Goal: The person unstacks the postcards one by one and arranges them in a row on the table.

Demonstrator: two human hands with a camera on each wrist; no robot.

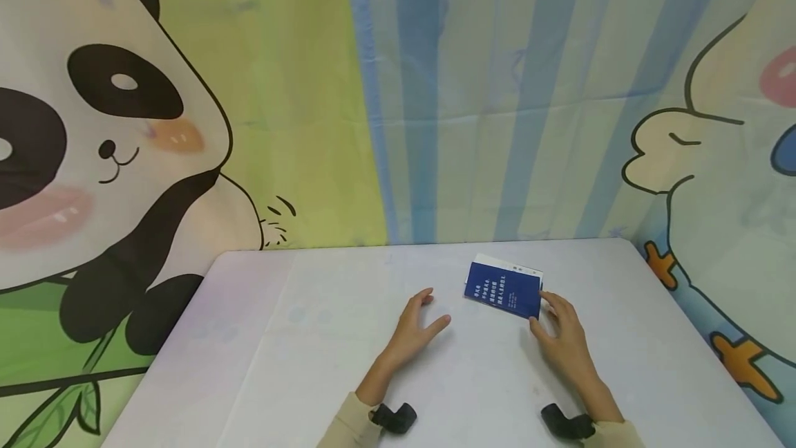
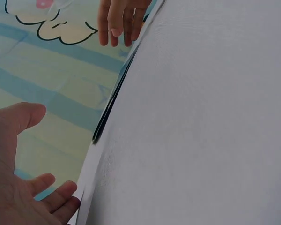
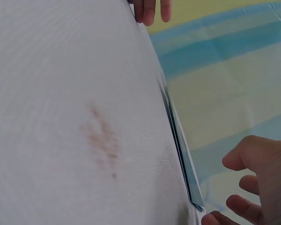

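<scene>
So, the right hand (image 1: 567, 346) flanks a booklet (image 1: 504, 289) (blue); left hand (image 1: 408, 336) stands apart.

Booklet (image 1: 504, 289): right of centre in your head view, on the table (image 1: 323, 365), over a paper (image 1: 511, 263) jutting behind.
Your left hand (image 1: 409, 332): lower centre, left of the booklet.
Your right hand (image 1: 564, 343): lower right, at the booklet's right end.
Backdrop (image 1: 466, 123): upper frame, behind the table.

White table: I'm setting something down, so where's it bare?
The white table is bare left of the left hand, and between the right hand and the table's right edge. Crowded: around the blue booklet, with the right hand at its right end.
</scene>
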